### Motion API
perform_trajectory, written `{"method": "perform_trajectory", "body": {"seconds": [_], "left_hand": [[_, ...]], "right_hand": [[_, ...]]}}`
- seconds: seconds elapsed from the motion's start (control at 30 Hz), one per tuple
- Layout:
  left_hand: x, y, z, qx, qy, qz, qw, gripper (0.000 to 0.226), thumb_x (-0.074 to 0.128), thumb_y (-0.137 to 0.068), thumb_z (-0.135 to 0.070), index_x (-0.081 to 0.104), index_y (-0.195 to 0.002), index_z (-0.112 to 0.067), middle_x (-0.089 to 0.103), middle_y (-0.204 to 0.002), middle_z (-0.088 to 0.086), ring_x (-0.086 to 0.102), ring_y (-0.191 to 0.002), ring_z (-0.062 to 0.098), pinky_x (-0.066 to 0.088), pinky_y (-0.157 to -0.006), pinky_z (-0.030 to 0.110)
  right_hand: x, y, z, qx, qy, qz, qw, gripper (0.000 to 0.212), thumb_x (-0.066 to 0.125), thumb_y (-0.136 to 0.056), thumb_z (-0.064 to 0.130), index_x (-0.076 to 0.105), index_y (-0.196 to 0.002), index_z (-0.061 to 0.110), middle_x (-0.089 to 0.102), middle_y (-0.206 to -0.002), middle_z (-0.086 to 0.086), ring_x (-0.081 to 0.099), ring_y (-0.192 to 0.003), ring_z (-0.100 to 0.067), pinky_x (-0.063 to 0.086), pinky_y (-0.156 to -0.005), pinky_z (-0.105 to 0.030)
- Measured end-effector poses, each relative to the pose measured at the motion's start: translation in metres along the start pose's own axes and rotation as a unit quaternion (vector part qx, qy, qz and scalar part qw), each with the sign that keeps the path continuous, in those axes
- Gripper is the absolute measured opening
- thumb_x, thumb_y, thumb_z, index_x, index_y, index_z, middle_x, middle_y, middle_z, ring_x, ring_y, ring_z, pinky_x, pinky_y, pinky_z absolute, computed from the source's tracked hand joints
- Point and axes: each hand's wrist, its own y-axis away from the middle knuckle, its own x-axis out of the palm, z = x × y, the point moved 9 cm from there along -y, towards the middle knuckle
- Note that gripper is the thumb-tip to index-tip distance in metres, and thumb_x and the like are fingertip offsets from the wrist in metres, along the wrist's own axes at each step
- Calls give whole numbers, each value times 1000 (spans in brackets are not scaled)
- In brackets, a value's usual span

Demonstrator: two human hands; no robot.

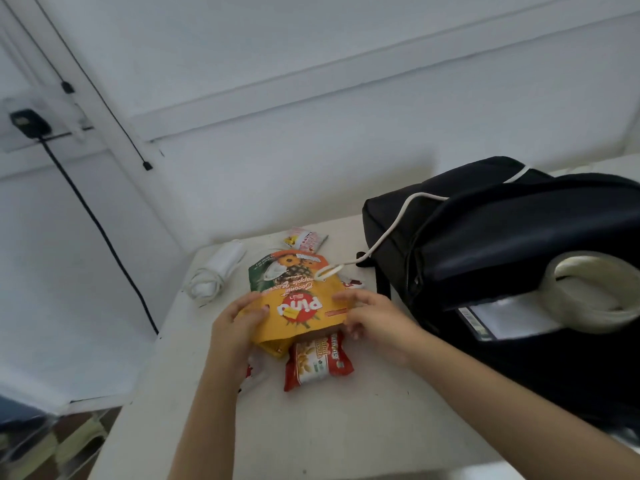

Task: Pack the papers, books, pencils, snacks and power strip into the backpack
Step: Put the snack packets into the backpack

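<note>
Head | left hand (232, 329), right hand (375, 323) grip yellow snack bag (300, 308) | red packet (318, 362) half-covered | backpack (485, 233) cropped

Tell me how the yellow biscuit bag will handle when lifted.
Probably floppy: the yellow bag looks like thin film, and its near edge bends between the left hand and right hand. Likely light for its size, being a flat pouch. The glossy film may be slippery, so gripping both edges seems wise.
</note>
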Motion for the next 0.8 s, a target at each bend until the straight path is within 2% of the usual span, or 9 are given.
{"method": "perform_trajectory", "body": {"seconds": [0.07, 0.2, 0.33, 0.47, 0.53, 0.6, 0.67, 0.73, 0.8], "left_hand": [[6, 2, -4, -28, 52, 56, 997, 26, 62, -85, -5, 63, -109, -14, 63, -110, 12, 64, -88, 26, 55, -60, 31], [11, 10, -14, -42, 48, 98, 993, 30, 58, -80, 9, 65, -98, -13, 62, -107, 13, 63, -80, 25, 52, -45, 22], [3, 21, -32, 14, 91, 135, 987, 38, 56, -75, 12, 65, -100, -16, 65, -100, 8, 64, -82, 24, 55, -50, 25], [-5, 37, -50, 80, 115, 227, 964, 60, 89, -42, -18, 70, -99, -21, 72, -97, 3, 69, -82, 19, 57, -56, 29], [-9, 41, -54, 94, 123, 241, 958, 38, 73, -60, -5, 74, -93, -26, 72, -97, 1, 69, -83, 18, 58, -57, 32], [-12, 44, -55, 108, 134, 252, 952, 45, 54, -68, 6, 75, -88, -28, 71, -98, -1, 68, -85, 17, 58, -59, 33], [-10, 49, -59, 133, 134, 282, 941, 38, 68, -65, -1, 75, -89, -29, 70, -101, -2, 67, -89, 17, 59, -62, 34], [-5, 54, -61, 143, 124, 316, 930, 47, 88, -50, -20, 73, -93, -30, 69, -104, -2, 67, -93, 17, 59, -67, 35], [-1, 56, -59, 140, 108, 315, 932, 49, 90, -48, -19, 73, -93, -30, 70, -101, -2, 67, -92, 17, 59, -68, 34]], "right_hand": [[9, 4, -2, 19, -81, 57, 995, 49, 42, -78, -15, 62, -114, 13, 55, -78, -8, 47, -55, -11, 39, -47, -19], [24, 13, 1, 14, -71, 112, 991, 42, 44, -85, -7, 63, -113, 19, 59, -86, -6, 55, -63, -11, 46, -54, -20], [34, 18, 6, 5, -126, 128, 984, 29, 49, -93, 7, 62, -115, 21, 65, -109, -6, 65, -89, -18, 56, -71, -26], [44, 22, 16, -17, -182, 145, 972, 28, 49, -95, 11, 59, -120, 19, 65, -118, -12, 64, -102, -25, 54, -82, -35], [52, 24, 21, -27, -176, 153, 972, 27, 51, -94, 14, 60, -119, 21, 65, -118, -13, 63, -103, -26, 51, -88, -39], [58, 28, 27, -43, -172, 157, 972, 27, 52, -93, 15, 60, -118, 24, 67, -114, -8, 65, -100, -24, 52, -87, -39], [60, 32, 35, -66, -186, 155, 968, 28, 55, -91, 13, 59, -116, 24, 68, -111, -3, 66, -98, -23, 54, -84, -39], [56, 39, 44, -94, -206, 142, 964, 27, 59, -88, 8, 60, -110, 24, 69, -108, 1, 68, -94, -21, 57, -78, -37], [44, 47, 53, -132, -196, 113, 965, 28, 60, -85, 2, 60, -104, 23, 70, -106, 2, 69, -90, -19, 58, -69, -31]]}}
